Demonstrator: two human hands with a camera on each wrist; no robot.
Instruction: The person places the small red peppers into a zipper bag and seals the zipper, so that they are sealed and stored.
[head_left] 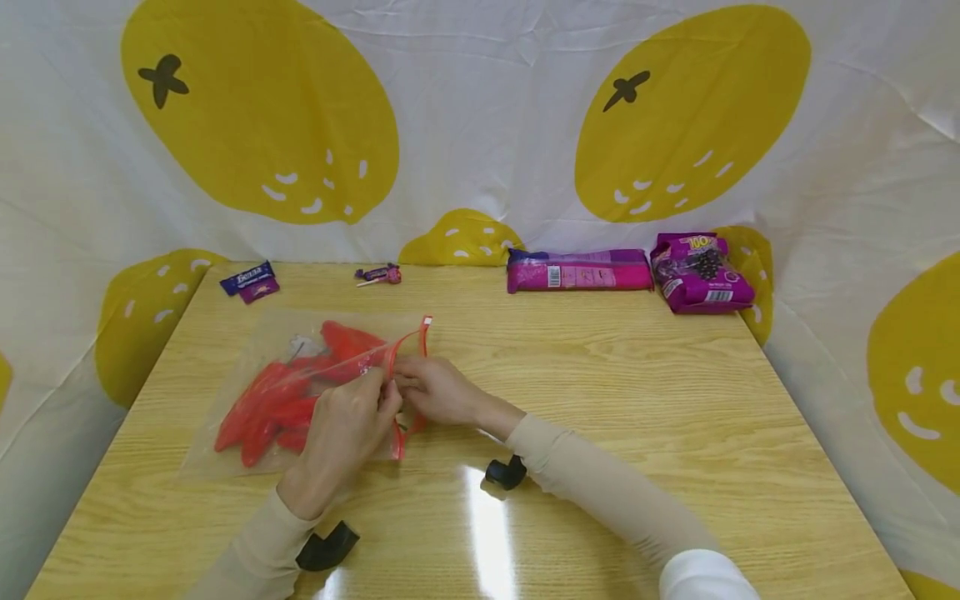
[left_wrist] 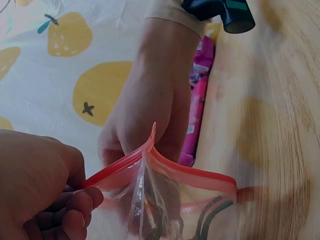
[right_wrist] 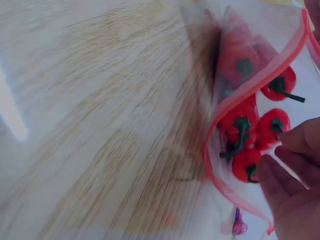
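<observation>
Several red chili peppers (head_left: pixel 270 400) with green stems (right_wrist: pixel 242 127) lie inside a clear zip bag (head_left: pixel 225 367) with a red zip edge (right_wrist: pixel 225 107). My left hand (head_left: pixel 341 433) pinches that edge between thumb and curled fingers, in the left wrist view at the lower left. The bag's mouth gapes toward the right. My right hand (head_left: pixel 438 390) reaches into the mouth, its fingertips (right_wrist: pixel 265 167) right at the stems of the nearest peppers, with a gap between thumb and fingers. In the left wrist view, my right fingers are partly hidden behind the clear plastic.
Along the back of the wooden table (head_left: pixel 600 375) lie two small blue and purple packets (head_left: pixel 251 282), a wrapped lollipop (head_left: pixel 380 274), a long pink pack (head_left: pixel 581 271) and a purple bag (head_left: pixel 701 275). A fruit-print cloth (head_left: pixel 480 100) hangs behind.
</observation>
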